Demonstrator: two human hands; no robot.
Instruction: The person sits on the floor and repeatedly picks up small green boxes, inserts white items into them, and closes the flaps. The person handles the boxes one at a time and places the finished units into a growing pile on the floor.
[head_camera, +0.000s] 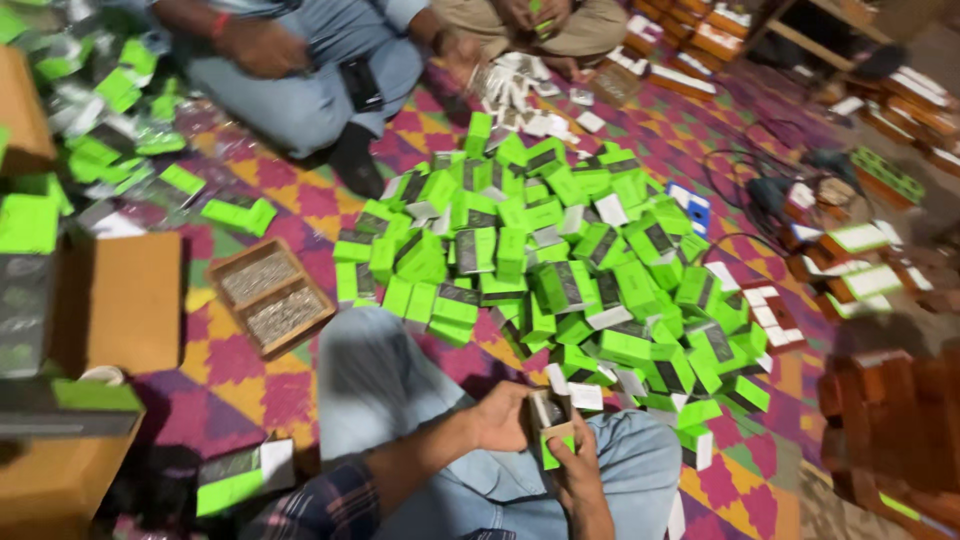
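Note:
Over my lap in the head view, both hands hold one small green and grey box (548, 420). My left hand (502, 416) grips its left side. My right hand (580, 462) holds it from below and to the right, fingers curled on it. Just beyond my knees lies a big heap of the same small green boxes (560, 260) on a patterned mat.
A wooden tray of small metal pieces (268, 297) lies left of the heap. Cardboard cartons (118, 300) stand at the left. Two other people sit across the mat (320, 60). Orange and white boxes (850, 260) and a cable lie at the right.

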